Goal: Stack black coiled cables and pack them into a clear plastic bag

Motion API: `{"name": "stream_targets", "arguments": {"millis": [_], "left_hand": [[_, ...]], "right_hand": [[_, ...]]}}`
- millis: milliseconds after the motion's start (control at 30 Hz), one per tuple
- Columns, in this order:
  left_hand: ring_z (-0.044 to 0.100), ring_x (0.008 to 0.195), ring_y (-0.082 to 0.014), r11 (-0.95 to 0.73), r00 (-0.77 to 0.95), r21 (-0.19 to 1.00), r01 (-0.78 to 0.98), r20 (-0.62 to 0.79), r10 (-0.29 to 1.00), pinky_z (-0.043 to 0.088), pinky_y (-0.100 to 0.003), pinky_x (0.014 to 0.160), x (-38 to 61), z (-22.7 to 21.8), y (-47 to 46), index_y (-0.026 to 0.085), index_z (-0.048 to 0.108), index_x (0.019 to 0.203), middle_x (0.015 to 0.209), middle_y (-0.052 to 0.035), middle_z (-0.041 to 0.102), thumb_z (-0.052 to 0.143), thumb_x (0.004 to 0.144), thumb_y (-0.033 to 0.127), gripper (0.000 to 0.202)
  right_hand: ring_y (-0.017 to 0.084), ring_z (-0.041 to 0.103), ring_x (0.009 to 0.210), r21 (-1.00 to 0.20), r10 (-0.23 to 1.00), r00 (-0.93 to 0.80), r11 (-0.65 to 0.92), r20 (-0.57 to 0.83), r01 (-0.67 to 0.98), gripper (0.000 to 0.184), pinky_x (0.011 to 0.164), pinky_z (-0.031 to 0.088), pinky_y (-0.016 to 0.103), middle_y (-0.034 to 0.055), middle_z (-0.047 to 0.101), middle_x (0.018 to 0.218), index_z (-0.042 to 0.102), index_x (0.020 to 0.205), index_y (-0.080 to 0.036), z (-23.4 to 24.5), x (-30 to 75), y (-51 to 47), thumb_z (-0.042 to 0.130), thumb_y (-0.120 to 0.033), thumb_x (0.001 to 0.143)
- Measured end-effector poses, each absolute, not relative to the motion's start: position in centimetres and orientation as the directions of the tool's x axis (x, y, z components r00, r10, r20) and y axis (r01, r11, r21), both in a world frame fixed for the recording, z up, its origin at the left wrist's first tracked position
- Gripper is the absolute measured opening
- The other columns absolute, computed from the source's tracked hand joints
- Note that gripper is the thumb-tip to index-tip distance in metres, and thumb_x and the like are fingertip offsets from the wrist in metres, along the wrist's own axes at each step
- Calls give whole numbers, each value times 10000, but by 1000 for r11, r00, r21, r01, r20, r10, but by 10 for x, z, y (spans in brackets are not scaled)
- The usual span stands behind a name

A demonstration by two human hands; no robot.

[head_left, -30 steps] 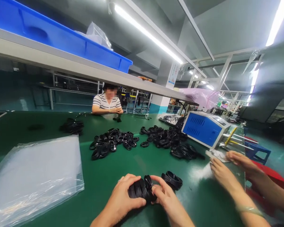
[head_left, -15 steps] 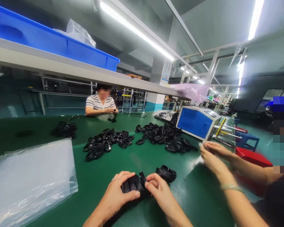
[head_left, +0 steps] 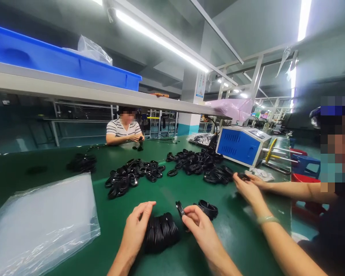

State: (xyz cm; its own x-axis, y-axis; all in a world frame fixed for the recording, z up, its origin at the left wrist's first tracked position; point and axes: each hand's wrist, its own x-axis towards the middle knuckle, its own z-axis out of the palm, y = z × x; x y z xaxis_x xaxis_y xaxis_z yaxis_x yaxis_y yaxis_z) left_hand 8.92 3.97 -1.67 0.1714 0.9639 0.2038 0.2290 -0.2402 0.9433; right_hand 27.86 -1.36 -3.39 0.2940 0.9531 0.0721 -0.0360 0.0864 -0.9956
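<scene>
Right hand pinches one coil by rim, upright. Left hand loose, fingers apart, touching stack on table. Coils likely light, springy, smooth; stack may splay, so grip across its ends.

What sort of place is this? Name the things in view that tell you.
Most likely a factory packing line: piles of black cable coils on a long green worktable, a stack of clear plastic bags, and a blue machine.
</scene>
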Motion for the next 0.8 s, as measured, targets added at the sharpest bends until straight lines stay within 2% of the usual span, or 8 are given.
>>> {"name": "stream_targets", "arguments": {"millis": [100, 167, 233, 267, 367, 433, 600, 800], "left_hand": [[543, 1018, -252, -272, 9, 938, 215, 277, 961, 351, -399, 963, 86, -8, 41, 209, 657, 867, 987, -55, 650, 508, 774, 538, 373], [559, 974, -243, -315, 38, 924, 218, 314, 949, 388, -389, 925, 88, 4, 37, 217, 645, 892, 978, -51, 641, 560, 750, 505, 332], [546, 1000, -244, -364, 155, 902, 232, 335, 929, 398, -389, 922, 95, 19, 28, 242, 627, 990, 1057, -49, 615, 627, 712, 439, 340], [526, 1039, -250, -385, 228, 891, 240, 334, 915, 390, -393, 937, 100, 25, 22, 262, 604, 1055, 1124, -47, 587, 674, 673, 392, 410], [416, 1187, -279, -434, 417, 862, 264, 304, 857, 323, -404, 1015, 116, 36, 6, 310, 489, 1228, 1308, -39, 460, 800, 475, 216, 819], [377, 1225, -283, -449, 475, 853, 265, 290, 831, 303, -399, 1035, 126, 36, -1, 306, 429, 1281, 1351, -45, 415, 789, 430, 125, 941], [530, 1073, -241, -469, 466, 851, 235, 325, 823, 414, -352, 935, 135, 30, -4, 253, 463, 1237, 1233, -66, 530, 640, 571, 88, 708], [620, 894, -218, -430, 421, 890, 152, 335, 843, 490, -311, 796, 136, 27, -1, 259, 486, 1205, 1048, -43, 641, 673, 587, 147, 656]], "right_hand": [[130, 505, 682, -980, 953, 279, 156, 116, -124, 297, 633, 374, 229, -19, 579, 718, 541, 858, -198, -21, 277, -19, 681, -391, 681], [131, 517, 729, -968, 963, 244, 167, 119, -186, 301, 682, 381, 230, -17, 591, 760, 535, 863, -203, -14, 275, -23, 696, -385, 686], [133, 522, 768, -960, 974, 191, 165, 123, -226, 279, 715, 385, 233, -12, 597, 804, 525, 857, -206, -9, 274, -27, 693, -371, 706], [133, 521, 782, -956, 977, 164, 170, 133, -238, 262, 725, 387, 235, -9, 597, 824, 522, 852, -206, -6, 273, -28, 686, -361, 720], [127, 512, 783, -941, 979, 113, 197, 172, -274, 210, 738, 393, 241, -1, 596, 859, 526, 802, -196, -2, 273, -33, 675, -331, 739], [131, 516, 774, -931, 979, 90, 200, 181, -304, 197, 749, 401, 255, 9, 599, 858, 541, 759, -182, -1, 274, -36, 680, -321, 734], [189, 541, 884, -932, 970, -8, 233, 245, -276, 171, 840, 397, 320, 64, 628, 935, 633, 779, -152, 1, 276, -39, 655, -321, 756], [217, 546, 901, -942, 956, 23, 292, 293, -165, 191, 856, 393, 341, 60, 624, 902, 684, 731, -162, 6, 277, -38, 628, -340, 773]]}}
